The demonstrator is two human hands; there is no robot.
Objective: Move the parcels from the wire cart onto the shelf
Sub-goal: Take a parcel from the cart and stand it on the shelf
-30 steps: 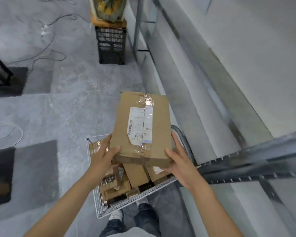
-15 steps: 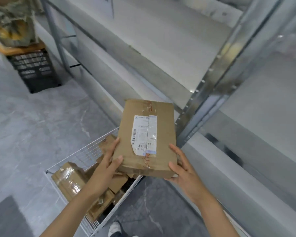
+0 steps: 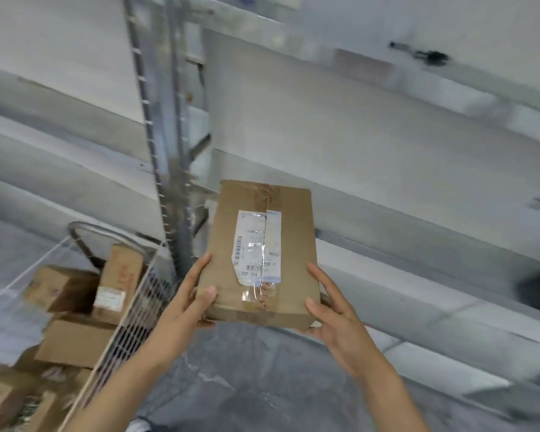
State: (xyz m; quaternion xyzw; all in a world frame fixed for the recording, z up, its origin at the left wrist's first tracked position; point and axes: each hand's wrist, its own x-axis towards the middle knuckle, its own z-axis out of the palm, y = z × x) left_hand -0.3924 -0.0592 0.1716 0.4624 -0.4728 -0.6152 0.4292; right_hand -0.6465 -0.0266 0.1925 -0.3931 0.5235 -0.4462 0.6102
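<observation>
Parcel in hand (image 3: 262,254): head view; a flat brown carton, white shipping label (image 3: 256,244) facing up; it is held in the air in front of the shelf (image 3: 387,294), clear of the wire cart (image 3: 131,322) and resting on no board yet.
Left hand (image 3: 190,294): grips the carton's near left corner; thumb on top, fingers along the left side.
Right hand (image 3: 334,313): holds the near right corner; thumb against the side, palm partly beneath.
Parcels left in cart (image 3: 75,341): brown boxes piled in the basket at lower left; blur there makes the count uncertain, perhaps five or more.
Shelf boards: no parcel shows on the stretch in view.
Progress: early, I judge; this carton is mid-transfer and needs a board to land on; the pile in the cart is yet to be moved.
</observation>
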